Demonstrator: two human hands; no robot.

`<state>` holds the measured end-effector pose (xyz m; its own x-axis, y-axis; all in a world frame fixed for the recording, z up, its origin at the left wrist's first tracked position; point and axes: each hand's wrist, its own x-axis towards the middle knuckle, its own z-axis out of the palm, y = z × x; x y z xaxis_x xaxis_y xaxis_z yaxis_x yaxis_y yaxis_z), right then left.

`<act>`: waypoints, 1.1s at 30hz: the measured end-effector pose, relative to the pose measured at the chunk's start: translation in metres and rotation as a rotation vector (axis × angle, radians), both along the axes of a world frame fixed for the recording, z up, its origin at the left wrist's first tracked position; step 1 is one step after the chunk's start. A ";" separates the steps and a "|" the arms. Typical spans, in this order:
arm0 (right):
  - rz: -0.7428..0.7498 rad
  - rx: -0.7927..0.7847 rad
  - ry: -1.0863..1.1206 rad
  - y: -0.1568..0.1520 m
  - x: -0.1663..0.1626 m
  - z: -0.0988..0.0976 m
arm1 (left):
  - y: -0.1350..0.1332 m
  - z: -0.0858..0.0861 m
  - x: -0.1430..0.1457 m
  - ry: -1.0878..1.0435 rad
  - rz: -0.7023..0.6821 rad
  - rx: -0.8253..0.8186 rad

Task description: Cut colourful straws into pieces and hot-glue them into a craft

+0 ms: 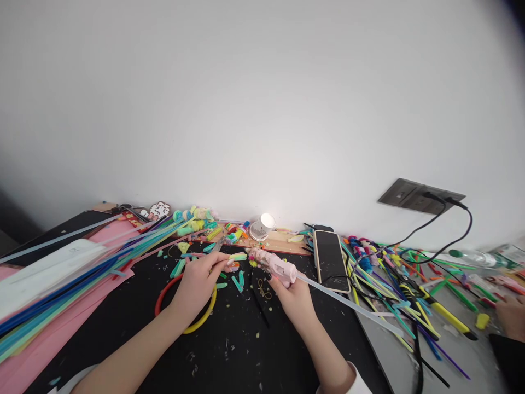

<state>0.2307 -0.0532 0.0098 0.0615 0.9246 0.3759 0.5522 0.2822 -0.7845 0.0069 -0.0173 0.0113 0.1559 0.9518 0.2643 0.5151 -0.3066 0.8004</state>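
My left hand (pixel 199 282) is closed, pinching a short yellow-green pipe cleaner piece (pixel 238 256) that sticks out to the right of its fingertips. Wrapped round the handle of a pink hot glue gun (pixel 284 269) is my right hand (pixel 296 302). The gun's nozzle end points left, close to the piece; whether they touch I cannot tell. A long translucent glue stick (pixel 348 302) runs out of the gun's back toward the lower right. Beneath my left wrist lies a red and yellow ring (pixel 200 323). Cut turquoise pipe cleaner bits (pixel 238 283) are scattered between my hands.
A paper cup (pixel 267 222) stands by the wall, with a phone (pixel 331 260) to its right. Bundled pipe cleaners (pixel 94 284) lie at left, more at right with yellow-black pliers (pixel 445 314). Cables hang from a wall socket (pixel 420 196). Another person's hand (pixel 512 317) is at far right.
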 end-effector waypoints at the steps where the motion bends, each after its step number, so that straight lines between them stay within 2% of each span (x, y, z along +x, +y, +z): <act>1: 0.033 -0.011 0.016 -0.001 -0.001 0.001 | 0.000 0.001 0.000 0.021 0.011 0.014; 4: 0.102 -0.038 0.029 -0.002 -0.002 0.004 | -0.001 0.003 0.001 0.072 0.043 0.050; 13: 0.153 -0.063 0.049 -0.002 -0.002 0.002 | -0.001 0.002 0.002 0.095 0.055 0.086; 24: 0.098 -0.076 0.044 -0.002 -0.002 0.002 | -0.003 0.004 0.003 0.100 0.072 0.107; 33: 0.104 -0.069 0.062 -0.001 -0.002 0.003 | -0.002 0.003 0.001 0.118 0.084 0.059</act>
<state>0.2290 -0.0544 0.0132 -0.0146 0.9508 0.3095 0.4727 0.2794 -0.8358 0.0083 -0.0194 0.0145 0.1097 0.9460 0.3049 0.6305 -0.3034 0.7144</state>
